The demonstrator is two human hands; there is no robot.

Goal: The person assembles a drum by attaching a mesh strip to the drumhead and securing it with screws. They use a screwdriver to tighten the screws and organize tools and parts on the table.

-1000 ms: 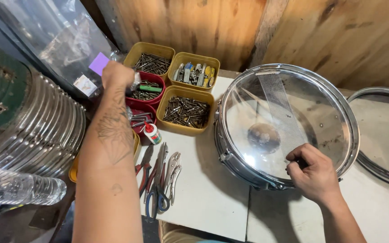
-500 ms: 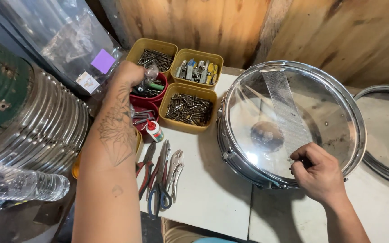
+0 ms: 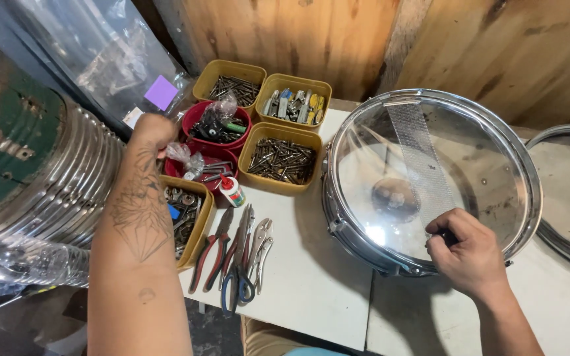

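- Head view: a snare drum (image 3: 430, 181) is seen lying flat on the white worktop (image 3: 311, 290), clear head up, at the right of the scene.
- Right hand (image 3: 466, 254) is curled at the drum's near rim, fingertips pinched on a small dark item, likely a tuning key; what is gripped cannot be told for sure.
- Left hand (image 3: 153, 135) is reached far and left, over two red bowls (image 3: 199, 118) of small parts; fingers are bent, and a crumpled clear bag (image 3: 183, 155) lies just under them. Whether it is held cannot be told.
- Drum lies well to the right of the left hand; the right hand is much the nearer, touching it.
- Yellow trays (image 3: 282, 158) of screws sit between the bowls and the drum.
- Pliers and scissors (image 3: 235, 254) lie near, handles toward the viewer.
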